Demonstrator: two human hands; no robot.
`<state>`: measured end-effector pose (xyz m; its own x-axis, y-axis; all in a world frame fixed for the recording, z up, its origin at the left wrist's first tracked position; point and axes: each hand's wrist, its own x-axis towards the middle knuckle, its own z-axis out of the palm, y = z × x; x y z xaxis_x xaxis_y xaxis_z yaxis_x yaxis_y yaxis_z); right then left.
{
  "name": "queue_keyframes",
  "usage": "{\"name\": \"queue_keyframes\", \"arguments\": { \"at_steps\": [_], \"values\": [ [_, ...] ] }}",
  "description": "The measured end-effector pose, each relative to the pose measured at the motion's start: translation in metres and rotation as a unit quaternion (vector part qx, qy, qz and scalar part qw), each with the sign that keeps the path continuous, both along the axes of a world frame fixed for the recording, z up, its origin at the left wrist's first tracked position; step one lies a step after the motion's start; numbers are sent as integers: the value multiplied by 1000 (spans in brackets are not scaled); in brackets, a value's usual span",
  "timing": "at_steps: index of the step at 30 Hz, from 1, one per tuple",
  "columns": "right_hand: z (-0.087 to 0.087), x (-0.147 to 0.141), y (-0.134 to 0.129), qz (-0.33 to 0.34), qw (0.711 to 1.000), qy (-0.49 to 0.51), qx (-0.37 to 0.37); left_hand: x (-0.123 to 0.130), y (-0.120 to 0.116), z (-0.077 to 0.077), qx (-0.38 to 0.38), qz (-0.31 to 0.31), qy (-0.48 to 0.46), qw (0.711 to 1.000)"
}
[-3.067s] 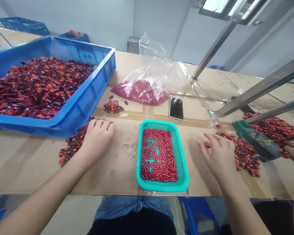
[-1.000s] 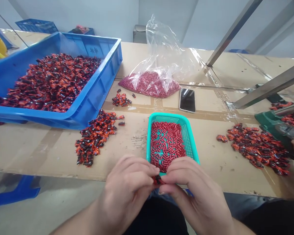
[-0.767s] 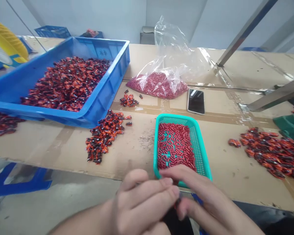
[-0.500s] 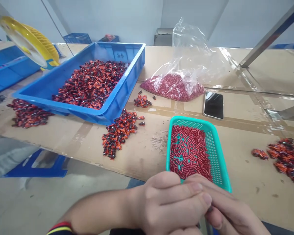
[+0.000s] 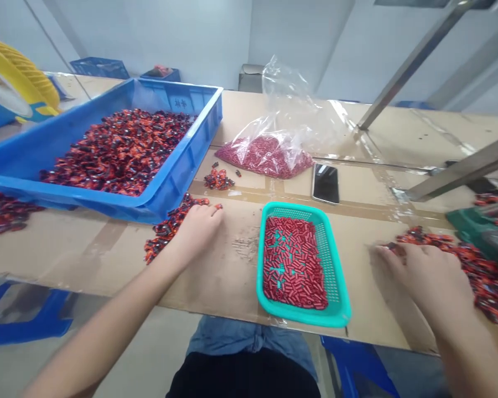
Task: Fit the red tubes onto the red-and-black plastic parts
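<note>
My left hand (image 5: 199, 225) rests on a pile of small orange-and-black plastic parts (image 5: 160, 240) beside the big blue bin, fingers curled down; an orange bit shows at its fingertips, but what they hold is hidden. Over on the right, my right hand (image 5: 434, 276) is closed at the near edge of another pile of these parts (image 5: 487, 282), with one dark-and-orange part at its thumb and fingertips. Between my hands stands a green plastic basket (image 5: 344, 312) holding short red tubes (image 5: 294, 265).
A blue bin (image 5: 153, 204) full of the orange-and-black parts stands at left. Behind the basket lie a clear bag of red tubes (image 5: 265, 157), a phone (image 5: 326, 183) and a few loose parts (image 5: 218, 179). Metal posts (image 5: 415, 66) and a green tool (image 5: 475, 229) are at right.
My hands, together in front of the basket before, have moved apart: the left to the pile by the bin, the right to the pile at right. The view has shifted to the right.
</note>
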<state>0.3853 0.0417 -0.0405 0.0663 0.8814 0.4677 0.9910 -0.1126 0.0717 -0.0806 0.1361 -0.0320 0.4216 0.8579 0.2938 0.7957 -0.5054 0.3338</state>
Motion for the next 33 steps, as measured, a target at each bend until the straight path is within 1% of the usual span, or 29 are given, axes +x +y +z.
{"name": "queue_keyframes", "arguments": {
  "at_steps": [2,3,5,8,9,10,11,12,14,15,16,17,18,19,20,22,24,26,27,28,29,31,32,33],
  "values": [
    [2,-4,1,-1,1000,-16,13,-2,3,-2,-24,0,-33,999],
    [4,-13,0,14,1000,-19,15,-1,2,-1,-33,-1,-56,998],
    [9,-41,-3,80,997,-14,-2,5,-6,3,-52,-1,-117,992],
    [19,-95,-10,210,974,-12,-81,17,-24,13,-89,-7,-212,973],
    [22,-111,-11,235,967,-17,-101,22,-31,17,-107,-9,-242,964],
    [24,-125,-12,248,961,-23,-117,26,-38,21,-136,-9,-284,949],
    [26,-136,-13,252,959,-30,-127,31,-45,25,-176,-6,-336,925],
    [27,-143,-12,250,958,-37,-133,35,-51,29,-224,1,-395,891],
    [28,-150,-11,244,959,-45,-138,43,-62,35,-316,21,-506,802],
    [27,-150,-10,245,959,-44,-137,46,-66,36,-346,29,-542,766],
    [26,-148,-9,248,958,-39,-135,49,-70,37,-359,36,-560,746],
    [25,-146,-8,254,958,-30,-131,52,-74,38,-364,39,-568,737],
    [24,-143,-7,261,957,-17,-127,54,-78,38,-362,40,-571,736],
    [23,-141,-7,269,955,0,-122,55,-81,38,-353,41,-568,742],
    [23,-138,-7,277,953,20,-117,56,-85,37,-334,38,-562,756],
    [25,-135,-9,297,946,70,-109,58,-94,37,-270,20,-536,800],
    [32,-136,-14,320,933,128,-103,60,-103,36,-199,-10,-500,842],
    [45,-142,-21,340,917,185,-99,62,-111,36,-149,-47,-473,867],
    [52,-146,-25,348,903,232,-100,63,-114,36,-133,-64,-462,874],
    [60,-152,-30,359,880,293,-100,64,-117,37,-116,-81,-453,880],
    [68,-158,-34,373,848,362,-98,65,-120,38,-97,-98,-442,886],
    [80,-170,-43,410,772,478,-82,67,-123,41,-61,-130,-418,897],
    [84,-176,-46,428,747,504,-71,69,-124,43,-44,-142,-407,901],
    [88,-180,-49,442,740,504,-60,70,-126,45,-29,-152,-395,906]
  ]
}}
